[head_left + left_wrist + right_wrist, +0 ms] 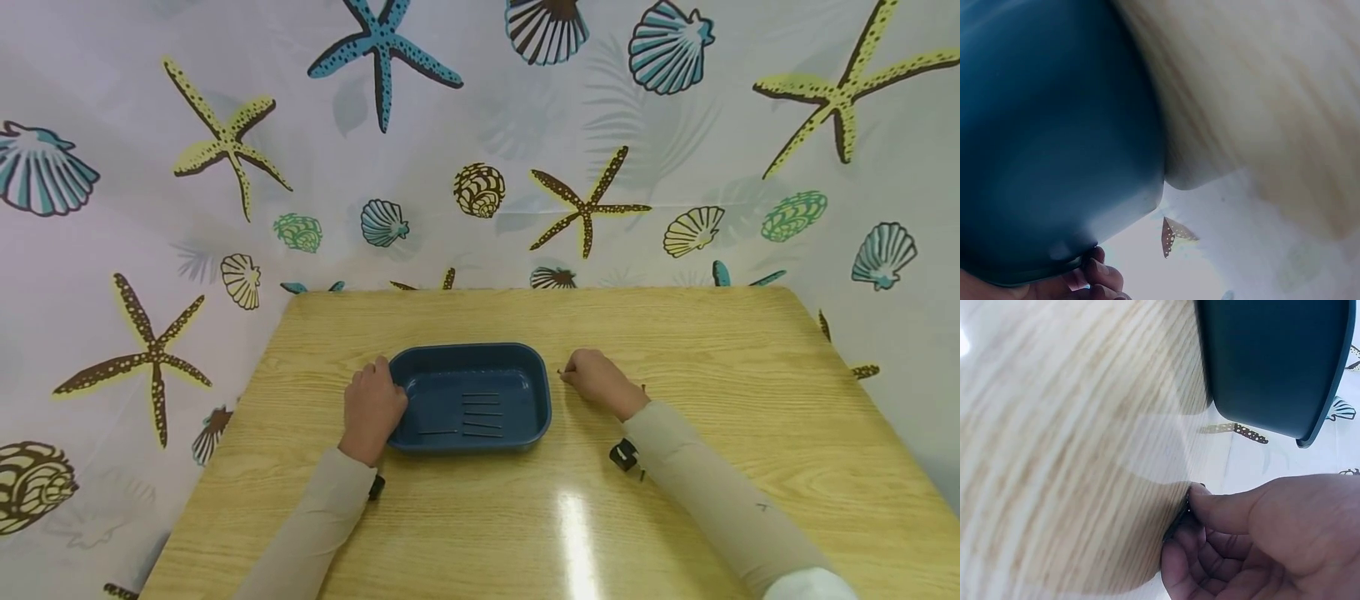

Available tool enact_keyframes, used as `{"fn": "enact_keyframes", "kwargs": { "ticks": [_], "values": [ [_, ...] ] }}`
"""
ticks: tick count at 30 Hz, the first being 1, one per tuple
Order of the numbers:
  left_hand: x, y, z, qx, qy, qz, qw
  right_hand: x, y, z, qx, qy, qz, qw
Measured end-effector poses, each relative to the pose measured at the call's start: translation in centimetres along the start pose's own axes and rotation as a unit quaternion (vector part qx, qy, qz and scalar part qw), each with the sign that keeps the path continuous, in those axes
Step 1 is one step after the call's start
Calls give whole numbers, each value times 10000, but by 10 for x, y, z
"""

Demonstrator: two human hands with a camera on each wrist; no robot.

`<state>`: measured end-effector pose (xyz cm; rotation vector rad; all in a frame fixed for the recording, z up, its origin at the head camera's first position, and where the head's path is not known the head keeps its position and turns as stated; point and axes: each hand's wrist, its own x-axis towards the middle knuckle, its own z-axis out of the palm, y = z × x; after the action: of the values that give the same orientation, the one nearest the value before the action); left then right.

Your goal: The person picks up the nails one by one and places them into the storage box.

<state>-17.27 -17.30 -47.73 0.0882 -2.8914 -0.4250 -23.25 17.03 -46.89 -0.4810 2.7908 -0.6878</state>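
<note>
A blue rectangular tray (471, 444) lies on the wooden table. My left hand (372, 406) grips its left rim; in the left wrist view, the fingers (1105, 275) curl at the tray's edge. Inside the tray are several thin dark screws (482, 414), most of them in a column, with one apart on the left. Just right of the tray, my right hand (600, 382) pinches a dark screw (1177, 523) between thumb and fingers, low at the tabletop. The fingers hide part of that screw.
Small dark tips of other screws (642, 476) show beside the right sleeve, which partly covers them. A black wrist camera (623, 455) sits under the right forearm. Behind the wooden table (675, 325) hangs a white cloth with starfish and shells (495, 117).
</note>
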Motion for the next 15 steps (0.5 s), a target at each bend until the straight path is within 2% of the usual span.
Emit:
{"fn": "enact_keyframes", "kwargs": {
  "ticks": [8,15],
  "values": [
    [-1,-2,4,19,252,157,9996,1,0,4,-169,-103,-26,9998],
    [-2,-2,3,23,189,153,9997,-1,-2,5,-269,7,-58,9996]
  ]
}}
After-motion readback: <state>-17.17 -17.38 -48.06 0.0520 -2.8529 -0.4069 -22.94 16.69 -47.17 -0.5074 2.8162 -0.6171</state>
